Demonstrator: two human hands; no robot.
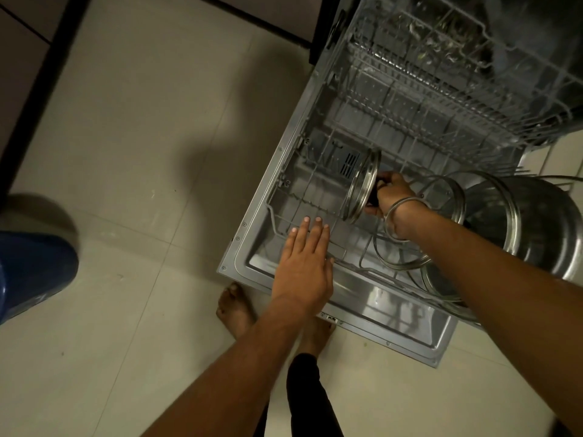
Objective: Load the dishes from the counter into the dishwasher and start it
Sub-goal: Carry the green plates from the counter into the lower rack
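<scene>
Glass lid [362, 187] stands on edge over the lower rack [303, 197], steel rim toward the camera. Probably being slotted between tines so it stands upright and water can drain off both faces. Right hand [389, 192] grips it by the dark knob on the far side, fingers curled round it; that leaves the rim free to drop into a slot. A bangle [405, 217] sits on that wrist.

Left hand [304, 263] is flat, fingers straight and close together, hovering over or resting on the rack's front edge; can't tell which. My guess is it steadies the rack so it doesn't roll while the lid goes in.

Just right of the held lid, two more glass lids [441, 200] lean in the rack, and a big steel pot [542, 222] lies tipped on its side, mouth facing left. Upper rack [457, 74] is pulled out above, contents too blurred to name. Dishwasher door [394, 313] lies open flat over the tiled floor [142, 152]. Bare feet [236, 307] sit right at the door's edge.

Loading is mid-way; the left half of the lower rack has free slots. Worktop not in view.
</scene>
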